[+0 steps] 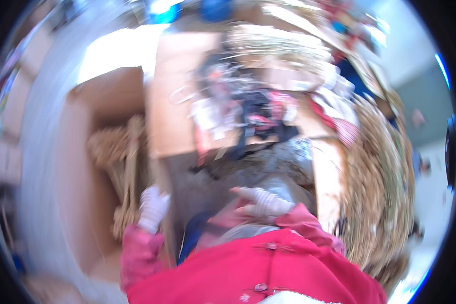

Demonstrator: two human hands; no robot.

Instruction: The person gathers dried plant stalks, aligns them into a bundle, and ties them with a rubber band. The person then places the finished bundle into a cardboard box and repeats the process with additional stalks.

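Note:
My left hand (pixel 152 209), in a pale striped glove, is at the near right edge of an open cardboard box (pixel 74 159). Blur hides whether its fingers grip anything. Inside the box lie tied bundles of dried straw-like stalks (pixel 131 167) with bushy heads. My right hand (pixel 264 203), gloved the same way with bare fingertips, hovers in front of my body above my lap. Its finger and thumb are apart, and nothing shows between them. Beyond it, grey plastic sheeting (pixel 288 155) and loose debris fill a dark gap before the worktable.
A cardboard-covered table (pixel 178 125) ahead carries a blurred heap of cloths, straps and plastic (pixel 250 106). More stalks (pixel 277 45) are piled at the back. A tall stack of dried stalks (pixel 380 186) stands at my right. Dark-handled scissors (pixel 341 227) seem to lie beside it.

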